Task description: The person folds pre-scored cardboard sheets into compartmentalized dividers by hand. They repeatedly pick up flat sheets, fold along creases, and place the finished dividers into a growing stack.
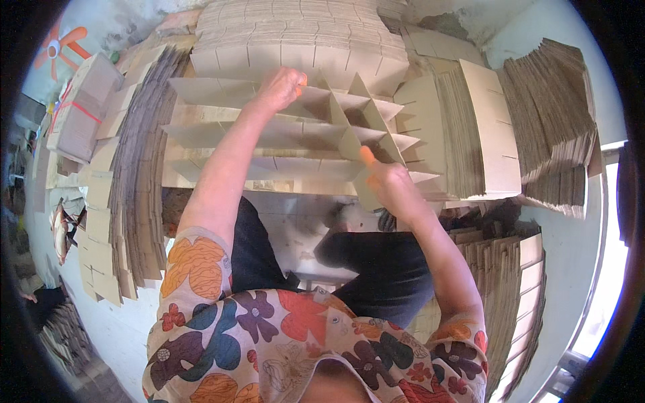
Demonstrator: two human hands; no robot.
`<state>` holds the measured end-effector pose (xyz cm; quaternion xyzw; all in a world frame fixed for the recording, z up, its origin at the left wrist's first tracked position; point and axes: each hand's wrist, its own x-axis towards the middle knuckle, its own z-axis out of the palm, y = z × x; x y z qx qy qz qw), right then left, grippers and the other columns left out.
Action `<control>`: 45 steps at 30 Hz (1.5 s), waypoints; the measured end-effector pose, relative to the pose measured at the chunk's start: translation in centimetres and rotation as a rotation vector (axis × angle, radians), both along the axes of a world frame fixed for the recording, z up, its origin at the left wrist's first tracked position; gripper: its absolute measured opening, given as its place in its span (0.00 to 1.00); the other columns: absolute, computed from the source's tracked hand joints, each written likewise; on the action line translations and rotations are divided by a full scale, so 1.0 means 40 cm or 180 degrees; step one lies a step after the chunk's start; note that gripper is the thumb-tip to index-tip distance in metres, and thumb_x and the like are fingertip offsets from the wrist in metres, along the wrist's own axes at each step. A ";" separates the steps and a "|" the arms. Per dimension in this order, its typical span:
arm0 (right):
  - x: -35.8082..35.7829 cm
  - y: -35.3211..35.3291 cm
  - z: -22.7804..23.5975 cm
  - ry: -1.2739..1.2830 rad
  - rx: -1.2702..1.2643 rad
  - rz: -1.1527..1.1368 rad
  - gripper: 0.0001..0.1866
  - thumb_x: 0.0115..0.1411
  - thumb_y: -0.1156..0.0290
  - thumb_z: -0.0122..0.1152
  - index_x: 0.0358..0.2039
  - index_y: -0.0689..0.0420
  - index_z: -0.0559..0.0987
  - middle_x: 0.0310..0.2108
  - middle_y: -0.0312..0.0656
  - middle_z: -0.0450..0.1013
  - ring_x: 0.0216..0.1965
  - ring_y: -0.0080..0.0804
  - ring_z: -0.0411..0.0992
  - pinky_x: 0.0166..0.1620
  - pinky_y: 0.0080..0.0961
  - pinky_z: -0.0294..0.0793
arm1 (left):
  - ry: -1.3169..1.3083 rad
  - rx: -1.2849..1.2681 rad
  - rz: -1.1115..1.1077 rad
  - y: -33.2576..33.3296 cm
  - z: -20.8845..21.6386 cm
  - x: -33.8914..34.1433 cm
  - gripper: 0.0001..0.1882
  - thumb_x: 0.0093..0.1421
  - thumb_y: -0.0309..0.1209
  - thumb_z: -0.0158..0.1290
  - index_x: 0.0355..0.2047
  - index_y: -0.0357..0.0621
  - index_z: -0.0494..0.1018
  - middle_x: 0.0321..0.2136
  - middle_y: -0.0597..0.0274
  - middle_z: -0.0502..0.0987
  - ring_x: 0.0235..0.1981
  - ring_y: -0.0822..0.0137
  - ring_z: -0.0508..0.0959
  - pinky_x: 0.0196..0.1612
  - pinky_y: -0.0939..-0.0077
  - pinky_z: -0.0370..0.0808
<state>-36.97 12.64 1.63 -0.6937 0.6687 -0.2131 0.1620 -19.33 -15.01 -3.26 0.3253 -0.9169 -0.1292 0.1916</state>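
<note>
Three long slotted cardboard divider strips stand on edge before me: a far strip (215,92), a middle strip (282,136) and a near strip (306,167). Two cross strips cut through them at the right, a left cross strip (342,121) and a right cross strip (377,122), forming open cells. My left hand (281,88) is closed at the far strip's upper edge, its thumb tip covered in orange. Closer to me, my right hand (390,183) pinches the near end of the left cross strip, an orange cover on a digit. Its other fingers are partly hidden.
Stacked slotted cardboard strips (289,57) lie beyond the grid. More stacks flank it: a left stack (131,174), a right stack (494,134), a dark-edged pile (551,114) and a lower right stack (504,289). A box (86,107) and an orange fan (57,47) are far left.
</note>
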 end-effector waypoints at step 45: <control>0.040 0.046 0.222 -0.1304 -0.0804 -0.0426 0.36 0.50 0.84 0.61 0.61 0.55 0.63 0.46 0.47 0.75 0.43 0.25 0.72 0.47 0.22 0.70 | 0.0622 -0.0363 -0.0100 0.423 0.011 0.200 0.06 0.49 0.28 0.56 0.29 0.41 0.74 0.23 0.55 0.75 0.30 0.54 0.74 0.37 0.62 0.70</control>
